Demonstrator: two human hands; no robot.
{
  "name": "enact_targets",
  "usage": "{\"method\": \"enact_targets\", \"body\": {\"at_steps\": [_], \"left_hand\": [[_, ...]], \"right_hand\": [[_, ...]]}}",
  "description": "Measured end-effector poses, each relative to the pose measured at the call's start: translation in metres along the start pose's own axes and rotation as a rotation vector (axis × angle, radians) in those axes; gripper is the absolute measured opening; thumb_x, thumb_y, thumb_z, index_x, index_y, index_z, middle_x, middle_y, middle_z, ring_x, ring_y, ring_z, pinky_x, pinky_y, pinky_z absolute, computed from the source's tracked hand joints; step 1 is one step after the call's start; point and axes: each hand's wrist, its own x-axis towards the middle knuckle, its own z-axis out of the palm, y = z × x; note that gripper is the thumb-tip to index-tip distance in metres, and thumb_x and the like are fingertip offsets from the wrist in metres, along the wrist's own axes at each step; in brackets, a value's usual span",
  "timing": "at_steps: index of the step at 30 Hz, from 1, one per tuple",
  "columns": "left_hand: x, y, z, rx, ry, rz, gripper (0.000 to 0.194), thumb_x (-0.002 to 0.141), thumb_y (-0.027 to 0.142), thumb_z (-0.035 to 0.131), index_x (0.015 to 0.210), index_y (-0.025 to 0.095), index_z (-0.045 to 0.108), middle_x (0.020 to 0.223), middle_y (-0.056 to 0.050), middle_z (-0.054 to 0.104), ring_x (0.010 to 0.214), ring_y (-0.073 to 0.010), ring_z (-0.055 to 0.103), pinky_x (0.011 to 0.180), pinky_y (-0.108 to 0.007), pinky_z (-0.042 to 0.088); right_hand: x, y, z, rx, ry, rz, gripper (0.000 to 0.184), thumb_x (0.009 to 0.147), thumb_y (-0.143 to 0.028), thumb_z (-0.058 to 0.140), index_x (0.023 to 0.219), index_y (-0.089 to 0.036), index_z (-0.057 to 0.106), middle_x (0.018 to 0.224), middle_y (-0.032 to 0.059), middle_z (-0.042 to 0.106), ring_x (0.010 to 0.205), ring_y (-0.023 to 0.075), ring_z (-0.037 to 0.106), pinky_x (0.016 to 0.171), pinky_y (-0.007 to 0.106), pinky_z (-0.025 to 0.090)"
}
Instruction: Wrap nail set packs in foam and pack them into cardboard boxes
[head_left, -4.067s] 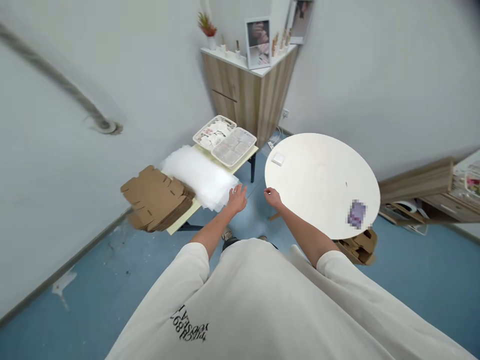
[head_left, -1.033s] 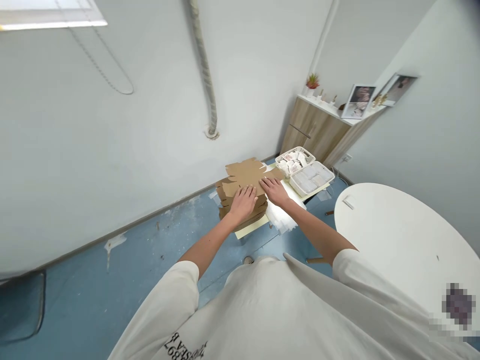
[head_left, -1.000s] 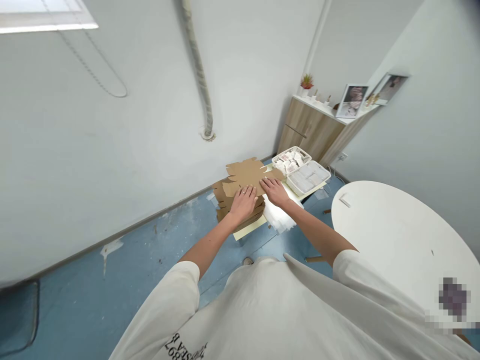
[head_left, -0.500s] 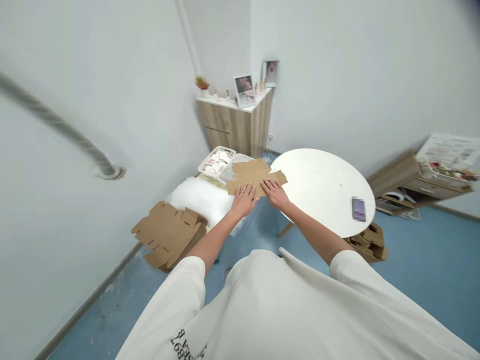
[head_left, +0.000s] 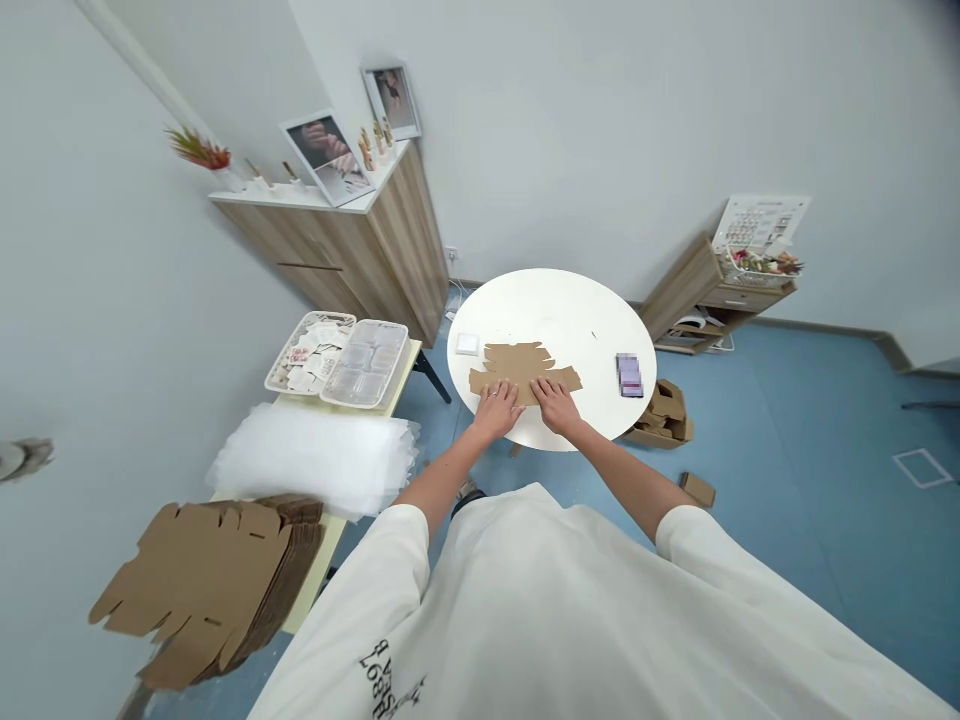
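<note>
Head view: the left hand (head_left: 496,411) and right hand (head_left: 556,408) are holding the card (head_left: 517,362) on the table (head_left: 555,300), and soft, even holding is likely stopping bends.

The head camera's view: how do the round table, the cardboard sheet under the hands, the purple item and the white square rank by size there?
1. Round table
2. Cardboard sheet
3. Purple item
4. White square

None look alike; the gaps are clear.
</note>
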Motion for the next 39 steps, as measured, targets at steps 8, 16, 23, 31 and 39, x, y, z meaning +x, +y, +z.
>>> {"method": "enact_targets", "body": {"at_steps": [8,16,23,31,39], "left_hand": [[0.069,-0.023,0.030,-0.046,-0.147,0.096,0.061,0.105,0.051,0.030,0.155,0.018,0.040,0.162,-0.016,0.037,0.151,-0.0306,0.031,0.122,-0.053,0.023],[0.126,-0.060,0.058,-0.051,-0.243,0.223,0.055,0.103,0.042,0.040,0.152,0.017,0.042,0.159,-0.019,0.040,0.149,-0.0325,0.034,0.120,-0.055,0.025],[0.145,-0.070,0.076,-0.045,-0.358,0.274,0.054,0.096,0.026,0.050,0.148,0.015,0.042,0.157,-0.021,0.040,0.148,-0.0314,0.034,0.119,-0.051,0.026],[0.193,-0.063,0.099,-0.012,-0.347,0.299,0.055,0.089,0.023,0.062,0.141,0.015,0.046,0.151,-0.021,0.044,0.144,-0.0337,0.036,0.115,-0.051,0.028],[0.206,-0.063,0.118,0.046,-0.386,0.287,0.049,0.088,0.018,0.062,0.136,0.014,0.051,0.135,-0.020,0.054,0.125,-0.0323,0.053,0.102,-0.044,0.039]], "right_hand": [[0.035,0.029,0.030,0.040,-0.070,0.143,0.069,0.093,-0.017,0.038,0.161,-0.013,0.029,0.164,0.0150,0.033,0.147,0.0299,0.031,0.117,0.045,0.024],[0.073,0.046,0.052,0.130,-0.245,0.326,0.074,0.093,-0.031,0.053,0.161,-0.015,0.026,0.166,0.0203,0.024,0.151,0.0336,0.024,0.118,0.048,0.020],[0.069,0.047,0.065,0.227,-0.312,0.411,0.068,0.093,-0.032,0.055,0.156,-0.017,0.033,0.164,0.0197,0.028,0.152,0.0322,0.022,0.117,0.047,0.022],[0.096,0.079,0.082,0.253,-0.324,0.347,0.059,0.095,-0.030,0.053,0.150,-0.018,0.040,0.163,0.0174,0.031,0.147,0.0304,0.030,0.115,0.045,0.025],[0.109,0.094,0.100,0.256,-0.258,0.260,0.053,0.090,-0.028,0.061,0.141,-0.016,0.050,0.154,0.0159,0.043,0.138,0.0320,0.038,0.111,0.044,0.029]]}}
